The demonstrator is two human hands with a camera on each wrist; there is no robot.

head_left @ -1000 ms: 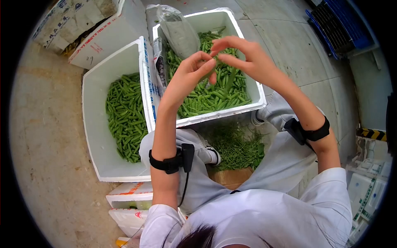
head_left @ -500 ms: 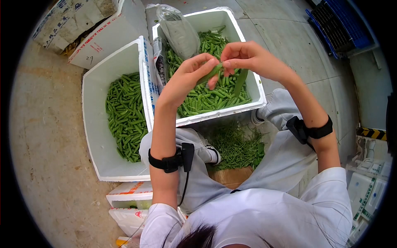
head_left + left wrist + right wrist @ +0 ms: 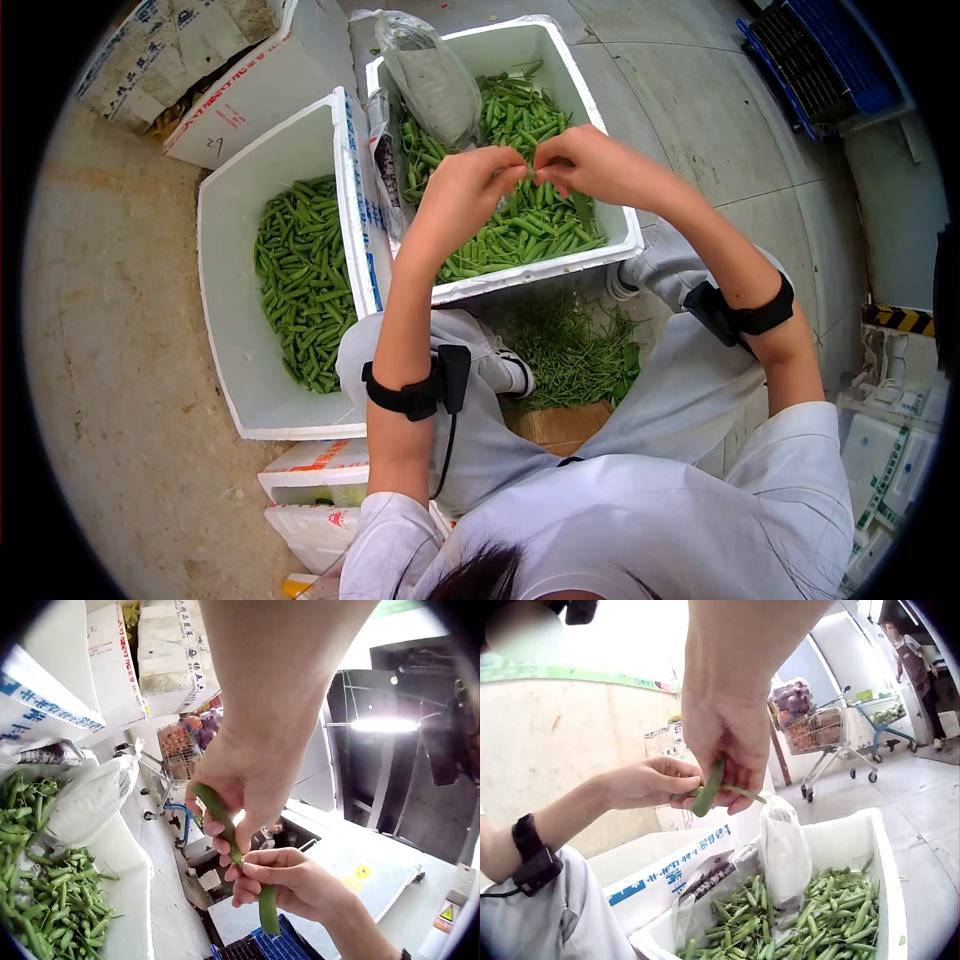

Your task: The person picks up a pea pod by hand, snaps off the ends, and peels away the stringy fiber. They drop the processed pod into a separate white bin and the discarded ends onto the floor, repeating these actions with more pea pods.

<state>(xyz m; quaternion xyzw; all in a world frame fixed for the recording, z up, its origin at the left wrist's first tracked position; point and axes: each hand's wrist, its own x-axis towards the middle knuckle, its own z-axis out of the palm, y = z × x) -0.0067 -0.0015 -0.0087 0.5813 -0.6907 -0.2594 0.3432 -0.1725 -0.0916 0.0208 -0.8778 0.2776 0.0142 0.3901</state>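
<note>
Over the foam box of loose pea pods, my left hand [image 3: 462, 195] and right hand [image 3: 607, 168] meet fingertip to fingertip. The left hand holds a green pea pod [image 3: 212, 804], which slants across its fingers in the left wrist view. Thumb and fingers of the right hand pinch at that pod's lower end. A second, wider pod [image 3: 268, 909] hangs down from the right hand's curled fingers. In the right wrist view this wider pod [image 3: 709, 790] sticks out below the right hand, and a thin green strand [image 3: 746, 793] juts sideways beside it.
The foam box [image 3: 622, 225] also holds a clear plastic bag [image 3: 436, 85]. To its left stands another foam box [image 3: 222, 300] with many pods. Stems and trimmings [image 3: 570, 355] lie between the legs. A blue crate [image 3: 825, 65] is at the back right; shopping carts [image 3: 821, 735] stand farther off.
My hands have come together at the fingertips and the right hand has dropped slightly. The left hand has turned its back upward, covering the pod that showed half a second ago.
</note>
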